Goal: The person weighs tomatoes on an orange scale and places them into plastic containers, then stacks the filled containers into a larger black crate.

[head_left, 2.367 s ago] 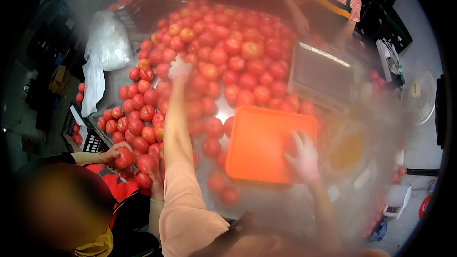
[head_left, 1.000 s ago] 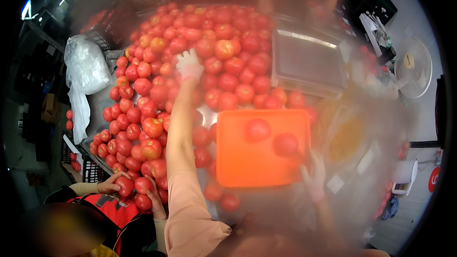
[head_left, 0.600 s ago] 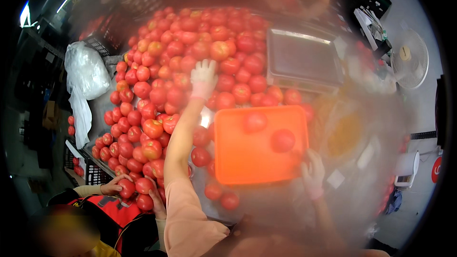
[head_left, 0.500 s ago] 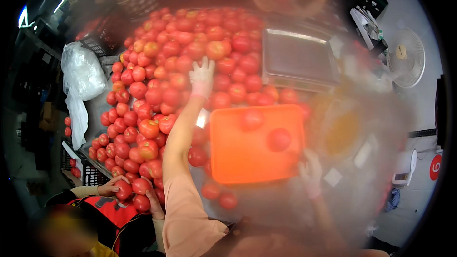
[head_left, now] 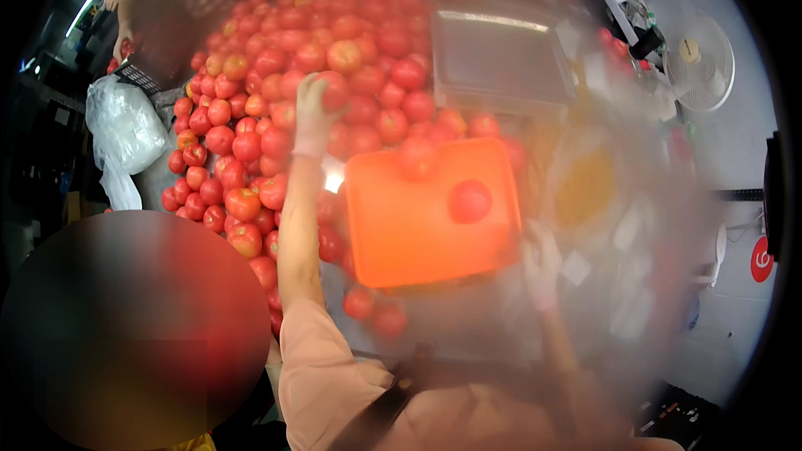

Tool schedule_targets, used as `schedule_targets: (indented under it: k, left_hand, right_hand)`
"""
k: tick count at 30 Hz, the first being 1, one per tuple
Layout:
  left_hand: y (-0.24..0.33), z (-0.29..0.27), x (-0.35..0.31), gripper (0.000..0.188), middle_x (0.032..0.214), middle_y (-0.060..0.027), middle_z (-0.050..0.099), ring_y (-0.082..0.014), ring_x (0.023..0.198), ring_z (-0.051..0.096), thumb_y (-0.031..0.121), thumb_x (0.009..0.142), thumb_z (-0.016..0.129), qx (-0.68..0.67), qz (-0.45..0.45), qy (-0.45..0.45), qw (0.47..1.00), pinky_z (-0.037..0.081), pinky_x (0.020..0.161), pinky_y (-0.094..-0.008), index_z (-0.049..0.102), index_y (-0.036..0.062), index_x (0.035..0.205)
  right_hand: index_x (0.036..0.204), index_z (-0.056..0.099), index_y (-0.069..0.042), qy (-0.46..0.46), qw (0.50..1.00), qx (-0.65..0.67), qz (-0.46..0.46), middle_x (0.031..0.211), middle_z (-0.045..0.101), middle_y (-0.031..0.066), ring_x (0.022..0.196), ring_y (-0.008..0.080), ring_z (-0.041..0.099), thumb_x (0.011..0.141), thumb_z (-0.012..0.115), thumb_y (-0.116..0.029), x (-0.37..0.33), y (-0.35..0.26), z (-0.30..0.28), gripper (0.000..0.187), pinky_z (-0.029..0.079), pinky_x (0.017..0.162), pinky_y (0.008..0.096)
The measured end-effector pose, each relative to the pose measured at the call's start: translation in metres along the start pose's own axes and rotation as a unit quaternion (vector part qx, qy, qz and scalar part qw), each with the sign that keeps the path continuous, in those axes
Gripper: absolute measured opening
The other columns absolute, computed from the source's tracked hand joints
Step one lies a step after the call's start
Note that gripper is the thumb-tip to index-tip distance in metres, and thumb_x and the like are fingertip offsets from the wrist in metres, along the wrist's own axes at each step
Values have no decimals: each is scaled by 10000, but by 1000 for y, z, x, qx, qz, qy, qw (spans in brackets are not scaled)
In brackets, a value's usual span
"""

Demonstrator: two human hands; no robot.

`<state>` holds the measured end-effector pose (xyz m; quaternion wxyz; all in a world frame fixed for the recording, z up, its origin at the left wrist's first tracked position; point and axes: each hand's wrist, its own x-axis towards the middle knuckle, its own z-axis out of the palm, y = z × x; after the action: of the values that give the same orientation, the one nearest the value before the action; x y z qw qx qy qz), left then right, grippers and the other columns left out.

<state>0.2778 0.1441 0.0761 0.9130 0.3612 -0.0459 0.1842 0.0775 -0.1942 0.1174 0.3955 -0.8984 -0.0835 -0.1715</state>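
Over the big heap of tomatoes [head_left: 246, 146], my gloved left hand [head_left: 312, 121] has its fingers curled around a tomato [head_left: 333, 92]. An orange plastic tray [head_left: 393, 238] lies just to the right of my left forearm. One tomato [head_left: 469, 201] rests in it and another tomato [head_left: 418, 157] sits at its far edge. Beside the tray's right edge is my gloved right hand [head_left: 541, 267], hazy, its fingers stretched out; no object shows in it. Whether it touches the tray is unclear.
A shallow clear-lidded container [head_left: 501, 54] stands beyond the tray. Two loose tomatoes [head_left: 359, 303] lie near my side. At left are a plastic bag [head_left: 125, 129] and a black crate [head_left: 138, 77]; a co-worker's hand [head_left: 124, 38] is by it. A fan [head_left: 700, 63] stands right. Haze blurs much of the right side.
My left hand has gone from spread fingers on the heap to closing around a tomato. The view has shifted. A blurred round patch now covers the co-worker at lower left.
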Motion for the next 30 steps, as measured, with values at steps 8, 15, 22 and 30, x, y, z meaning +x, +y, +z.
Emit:
schedule_targets:
  k: [8,15,22,30]
  left_hand:
    - [67,37,-102,637,1125,-262,549,-368,774,660,450,877,576,-52,-412,37,909,597,558,-327,390,-6,1281]
    - [30,54,-181,543,1058,-180,585,-304,674,672,326,903,576,280,-376,-7,883,548,492,-286,359,33,1306]
    - [46,55,-200,433,1214,-159,494,-184,548,626,191,922,488,444,-227,26,867,465,423,-240,365,45,1311]
    - [119,24,-239,395,1061,-114,565,-219,643,651,194,907,553,384,-41,209,899,463,465,-234,437,26,1245]
  right_hand:
    - [1063,581,31,-17,995,98,12,930,605,143,762,210,619,776,582,70,-8,-22,3,290,503,706,293]
    - [1055,596,15,-9,994,113,-12,941,620,152,807,256,629,787,586,34,-45,-8,-18,269,501,737,309]
    - [1019,611,19,9,993,105,57,924,624,142,775,213,623,807,577,18,-92,6,-57,214,491,715,293]
    - [1030,624,15,24,993,97,70,920,622,123,818,194,605,832,570,-6,-110,37,-83,206,475,746,280]
